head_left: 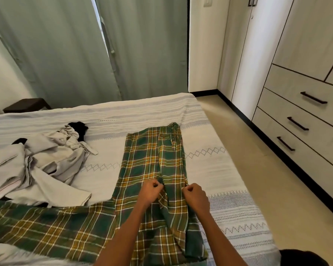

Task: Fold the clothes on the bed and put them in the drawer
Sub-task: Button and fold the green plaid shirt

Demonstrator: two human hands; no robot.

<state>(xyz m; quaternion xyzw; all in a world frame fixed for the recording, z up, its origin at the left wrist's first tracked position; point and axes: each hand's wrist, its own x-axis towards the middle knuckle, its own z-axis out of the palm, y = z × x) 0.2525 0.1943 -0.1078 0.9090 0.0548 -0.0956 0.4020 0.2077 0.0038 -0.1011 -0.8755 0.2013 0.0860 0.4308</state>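
Green curtains (65, 45), beige floor (258, 150), white wall (204, 45), dark stool (27, 105)

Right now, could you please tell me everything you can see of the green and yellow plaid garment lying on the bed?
The green and yellow plaid garment looks like soft woven cloth, checked with thin white lines. It lies mostly flat on the white patterned bedspread, one long part running away from the person, another stretching left along the near edge. A lengthwise fold runs up its right side. The left hand and right hand each pinch that folded strip. The crumpled beige clothes overlap its left part.
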